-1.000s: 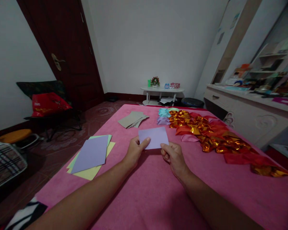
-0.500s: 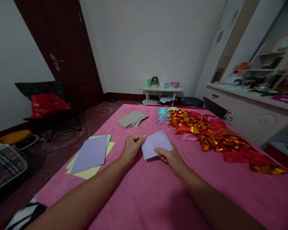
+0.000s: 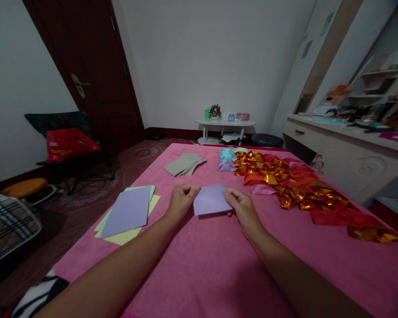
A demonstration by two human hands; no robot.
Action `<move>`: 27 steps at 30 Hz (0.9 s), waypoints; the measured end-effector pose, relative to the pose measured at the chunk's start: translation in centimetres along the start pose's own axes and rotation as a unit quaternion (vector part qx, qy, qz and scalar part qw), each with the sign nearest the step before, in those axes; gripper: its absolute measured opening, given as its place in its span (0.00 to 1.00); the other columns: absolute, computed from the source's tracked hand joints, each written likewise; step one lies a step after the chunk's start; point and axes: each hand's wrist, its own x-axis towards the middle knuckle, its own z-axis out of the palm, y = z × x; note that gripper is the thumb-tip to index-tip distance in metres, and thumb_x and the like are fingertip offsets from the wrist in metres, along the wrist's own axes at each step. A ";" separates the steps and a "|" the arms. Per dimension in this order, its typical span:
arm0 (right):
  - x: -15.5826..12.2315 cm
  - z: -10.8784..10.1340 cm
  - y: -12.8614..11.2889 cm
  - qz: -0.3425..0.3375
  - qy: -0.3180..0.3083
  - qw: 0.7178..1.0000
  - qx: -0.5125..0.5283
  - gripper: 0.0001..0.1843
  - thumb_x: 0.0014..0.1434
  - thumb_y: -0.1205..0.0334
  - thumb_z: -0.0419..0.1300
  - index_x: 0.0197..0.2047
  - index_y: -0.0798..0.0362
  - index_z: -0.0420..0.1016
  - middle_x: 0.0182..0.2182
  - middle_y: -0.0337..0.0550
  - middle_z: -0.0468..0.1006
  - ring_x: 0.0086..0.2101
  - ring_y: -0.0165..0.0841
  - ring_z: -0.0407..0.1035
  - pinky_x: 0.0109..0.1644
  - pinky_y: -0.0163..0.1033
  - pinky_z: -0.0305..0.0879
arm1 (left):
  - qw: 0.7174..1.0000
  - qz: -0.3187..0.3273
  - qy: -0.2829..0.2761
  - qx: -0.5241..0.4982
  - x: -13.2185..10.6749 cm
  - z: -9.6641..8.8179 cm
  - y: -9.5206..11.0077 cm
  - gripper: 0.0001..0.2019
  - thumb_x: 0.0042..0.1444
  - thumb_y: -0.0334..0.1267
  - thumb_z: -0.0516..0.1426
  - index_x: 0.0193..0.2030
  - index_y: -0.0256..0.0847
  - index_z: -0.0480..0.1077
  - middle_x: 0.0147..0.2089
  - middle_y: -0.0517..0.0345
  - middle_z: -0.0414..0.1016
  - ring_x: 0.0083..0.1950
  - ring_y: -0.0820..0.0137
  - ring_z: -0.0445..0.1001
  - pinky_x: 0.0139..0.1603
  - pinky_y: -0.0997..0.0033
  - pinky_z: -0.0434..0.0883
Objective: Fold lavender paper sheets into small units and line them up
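A small sheet of purple paper point(image 3: 212, 201) is stretched between my two hands, just over the pink cloth point(image 3: 192, 265). My left hand point(image 3: 182, 201) pinches its left edge between thumb and fingers. On the opposite side, my right hand point(image 3: 242, 205) grips the right edge, thumb on top and fingers mostly hidden underneath. To the left of my left hand lies a stack of paper sheets point(image 3: 129, 212), purple on top with green and yellow showing below. Beyond my hands is a loose pile of greyish paper pieces point(image 3: 184, 164).
Folded paper pieces in shiny gold point(image 3: 290, 190), red, pink, purple and blue lie in rows on the cloth's right side. A white dresser point(image 3: 348, 150) crowded with items stands at right. At left are a chair with a red bag point(image 3: 69, 145) and a dark door point(image 3: 89, 66).
My right hand has shifted its grip up to the paper's right edge, its thumb no longer lying across the lower part. The paper now sits flatter and squarer between both hands.
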 end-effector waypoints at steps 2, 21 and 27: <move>0.0 0.1 -0.1 -0.005 0.002 1.000 -0.005 0.18 0.45 0.51 0.67 0.35 0.54 0.74 0.26 0.38 0.75 0.25 0.30 0.66 0.26 0.32 0.61 | 0.999 -0.002 -0.039 -0.005 -0.4 0.4 0.2 0.19 0.46 0.49 0.61 0.17 0.36 0.63 0.18 0.64 0.59 0.20 0.79 0.55 0.21 0.78 0.52; 0.5 -1.1 0.4 -0.075 0.110 0.991 -0.031 0.13 0.53 0.52 0.61 0.35 0.54 0.75 0.25 0.38 0.73 0.24 0.28 0.63 0.27 0.33 0.59 | 1.000 0.021 0.007 0.015 0.0 -0.1 -0.1 0.20 0.49 0.48 0.59 0.17 0.37 0.58 0.19 0.65 0.55 0.21 0.79 0.53 0.22 0.77 0.51; 0.4 -0.8 0.4 -0.111 0.098 0.985 -0.091 0.11 0.52 0.57 0.62 0.37 0.54 0.76 0.34 0.44 0.77 0.35 0.34 0.70 0.39 0.38 0.66 | 0.999 0.027 0.007 0.028 0.0 0.0 -0.2 0.20 0.50 0.47 0.59 0.18 0.37 0.60 0.19 0.65 0.56 0.21 0.79 0.54 0.22 0.78 0.52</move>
